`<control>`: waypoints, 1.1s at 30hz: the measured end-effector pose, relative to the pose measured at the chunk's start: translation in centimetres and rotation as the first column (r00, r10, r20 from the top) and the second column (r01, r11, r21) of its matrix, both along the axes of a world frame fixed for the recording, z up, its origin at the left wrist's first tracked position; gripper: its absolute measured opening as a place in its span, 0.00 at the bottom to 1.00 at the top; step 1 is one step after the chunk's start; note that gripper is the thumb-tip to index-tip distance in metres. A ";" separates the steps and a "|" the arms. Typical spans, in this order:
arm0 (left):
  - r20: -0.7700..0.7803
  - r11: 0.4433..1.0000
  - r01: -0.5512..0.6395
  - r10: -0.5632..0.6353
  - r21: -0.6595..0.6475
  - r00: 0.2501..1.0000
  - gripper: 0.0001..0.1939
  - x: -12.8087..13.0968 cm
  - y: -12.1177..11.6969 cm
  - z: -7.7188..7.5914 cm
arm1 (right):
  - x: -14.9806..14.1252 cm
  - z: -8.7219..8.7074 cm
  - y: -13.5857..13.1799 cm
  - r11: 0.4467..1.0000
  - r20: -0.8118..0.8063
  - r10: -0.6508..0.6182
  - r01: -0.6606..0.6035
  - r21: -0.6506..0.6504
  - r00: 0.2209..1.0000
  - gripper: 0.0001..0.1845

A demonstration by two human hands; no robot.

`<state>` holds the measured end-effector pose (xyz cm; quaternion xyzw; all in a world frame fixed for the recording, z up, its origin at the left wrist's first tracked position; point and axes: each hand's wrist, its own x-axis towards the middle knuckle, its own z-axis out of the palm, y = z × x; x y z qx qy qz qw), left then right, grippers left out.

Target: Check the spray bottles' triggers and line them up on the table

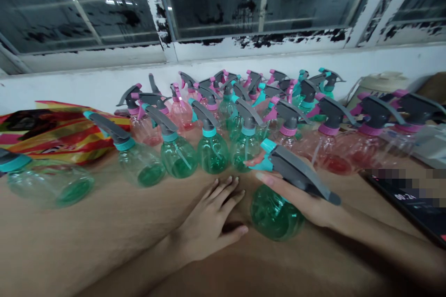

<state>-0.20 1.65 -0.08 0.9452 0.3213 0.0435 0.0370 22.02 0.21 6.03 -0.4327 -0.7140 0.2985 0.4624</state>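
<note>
Left hand (212, 220) lies spread on the counter (114, 232) at six o'clock; right hand (308, 203) grips a green bottle (275, 220) round its neck at five o'clock; other bottles (212, 155) crowd beyond, towards twelve o'clock.

The right hand (303, 197) grips a green spray bottle (277, 218) around its neck, beneath the grey lever and turquoise nozzle. The left hand (214, 218) lies palm down on the brown worktop (139, 236), fingers spread, just beside that bottle and apart from it. Beyond the hands stand more green bottles (213, 155) and, mostly to the right, pink bottles (337, 151). A striped red-and-yellow bag (75, 137) sits at left, a dark phone (411, 204) at right; windows (216, 2) with peeling frames rise behind.
</note>
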 end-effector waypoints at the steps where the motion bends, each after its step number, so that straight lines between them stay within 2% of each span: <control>1: 0.000 1.000 -0.001 0.001 -0.003 1.000 0.35 0.0 0.0 0.0 | 0.0 0.0 0.0 1.000 -0.004 0.000 0.000 0.012 1.000 0.09; 4: -0.002 1.000 0.001 -0.001 -0.009 1.000 0.35 0.0 0.0 0.2 | 0.1 -0.1 0.0 1.000 0.015 -0.006 0.006 0.015 1.000 0.08; 9: 0.009 1.000 0.000 0.000 -0.008 1.000 0.34 0.1 0.0 0.2 | 0.0 0.0 -0.1 0.998 0.030 -0.048 0.047 0.035 0.998 0.12; 13: 0.023 1.000 -0.005 0.005 -0.017 1.000 0.34 0.1 0.0 0.2 | 0.1 -0.1 -0.1 1.000 0.027 -0.010 0.010 0.027 1.000 0.10; 18: 0.016 1.000 0.003 -0.003 -0.012 1.000 0.34 0.0 0.0 0.1 | 0.2 0.0 -0.3 1.000 0.034 -0.001 0.001 -0.004 0.999 0.16; 25: 0.026 1.000 0.001 -0.001 -0.015 1.000 0.34 0.0 0.0 0.0 | 0.1 0.0 -0.4 0.998 0.048 -0.061 0.059 0.036 0.997 0.09; 33: 0.013 1.000 0.002 -0.002 -0.011 1.000 0.34 0.0 0.0 0.1 | 0.0 0.0 -0.3 0.998 0.041 -0.059 0.058 0.021 0.997 0.09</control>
